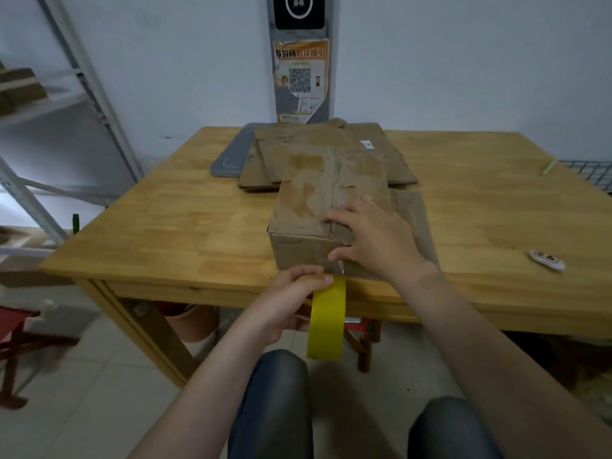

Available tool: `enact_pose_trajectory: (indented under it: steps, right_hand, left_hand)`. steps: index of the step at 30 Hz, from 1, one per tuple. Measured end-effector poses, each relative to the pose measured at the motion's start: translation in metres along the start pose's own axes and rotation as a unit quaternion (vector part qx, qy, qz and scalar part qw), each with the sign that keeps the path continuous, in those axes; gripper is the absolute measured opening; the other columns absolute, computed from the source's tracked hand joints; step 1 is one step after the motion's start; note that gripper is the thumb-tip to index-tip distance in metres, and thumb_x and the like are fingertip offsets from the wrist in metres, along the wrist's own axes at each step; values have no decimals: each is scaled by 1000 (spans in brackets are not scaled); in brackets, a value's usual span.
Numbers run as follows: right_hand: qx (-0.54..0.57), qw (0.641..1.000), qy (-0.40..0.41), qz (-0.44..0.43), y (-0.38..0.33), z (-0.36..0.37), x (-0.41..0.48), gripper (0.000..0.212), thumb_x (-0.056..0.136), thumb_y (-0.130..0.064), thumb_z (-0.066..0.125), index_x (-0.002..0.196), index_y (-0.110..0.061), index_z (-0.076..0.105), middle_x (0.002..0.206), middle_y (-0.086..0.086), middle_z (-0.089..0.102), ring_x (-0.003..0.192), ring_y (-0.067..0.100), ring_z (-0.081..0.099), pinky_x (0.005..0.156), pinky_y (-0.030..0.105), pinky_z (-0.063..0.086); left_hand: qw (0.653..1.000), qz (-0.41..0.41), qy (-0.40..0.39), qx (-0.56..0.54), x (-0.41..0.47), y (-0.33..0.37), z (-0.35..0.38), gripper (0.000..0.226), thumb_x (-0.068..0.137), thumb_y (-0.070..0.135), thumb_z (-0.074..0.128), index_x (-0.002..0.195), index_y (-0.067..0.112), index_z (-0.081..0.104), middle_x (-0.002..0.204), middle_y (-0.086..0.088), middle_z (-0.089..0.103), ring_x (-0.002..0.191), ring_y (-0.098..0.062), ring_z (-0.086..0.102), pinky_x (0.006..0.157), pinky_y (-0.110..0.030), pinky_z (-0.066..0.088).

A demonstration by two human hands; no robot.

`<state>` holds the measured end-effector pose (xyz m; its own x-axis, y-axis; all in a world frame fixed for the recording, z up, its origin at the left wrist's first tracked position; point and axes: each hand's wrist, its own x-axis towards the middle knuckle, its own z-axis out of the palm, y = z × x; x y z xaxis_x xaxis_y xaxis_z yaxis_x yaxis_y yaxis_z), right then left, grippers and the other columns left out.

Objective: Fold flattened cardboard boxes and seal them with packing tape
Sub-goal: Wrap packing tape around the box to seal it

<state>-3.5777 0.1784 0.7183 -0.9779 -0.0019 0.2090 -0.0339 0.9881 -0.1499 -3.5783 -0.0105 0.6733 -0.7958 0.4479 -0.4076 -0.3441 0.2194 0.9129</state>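
Observation:
A folded brown cardboard box (pixel 308 207) stands at the near edge of the wooden table (pixel 185 226). My right hand (pixel 374 236) lies flat on the box's top near corner, its thumb pressing the front face where clear tape runs over the seam. My left hand (pixel 284 303) grips a yellow roll of packing tape (pixel 326 323), held on edge just below the table's front edge. Tape stretches from the roll up to the box. Behind the box lies a stack of flattened cardboard boxes (pixel 390 150).
A grey flat board (pixel 228 160) lies under the stack at the back. A small white round object (pixel 546 260) sits at the table's right edge. Metal shelving (pixel 82 94) stands to the left, a red stool (pixel 13 329) on the floor.

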Motion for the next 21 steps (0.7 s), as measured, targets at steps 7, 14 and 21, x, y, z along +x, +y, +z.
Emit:
enact_pose_trajectory:
  steps: [7,14,21]
  right_hand:
    - [-2,1000,1,5,4,6,4,72,77,-62,76,140,-53,42,153,-16,40,153,27,20,110,62,39]
    - [8,1000,13,2,5,6,1,72,77,-61,76,141,-50,45,154,-16,40,153,26,21,111,62,39]
    - [26,999,12,28,-2,4,4,58,81,-74,63,131,-48,49,147,-13,47,152,28,23,105,62,44]
  left_hand:
    - [1000,4,-5,6,9,-1,-2,30,97,44,65,124,31,64,120,-9,67,102,-26,69,62,-31,57]
    - [998,-34,-37,24,16,-1,1,26,100,39,62,122,25,64,108,-9,68,91,-23,71,63,-32,59]
    - [999,-10,-30,36,16,-9,-2,26,98,39,65,121,26,64,113,-7,66,96,-21,67,59,-29,56]
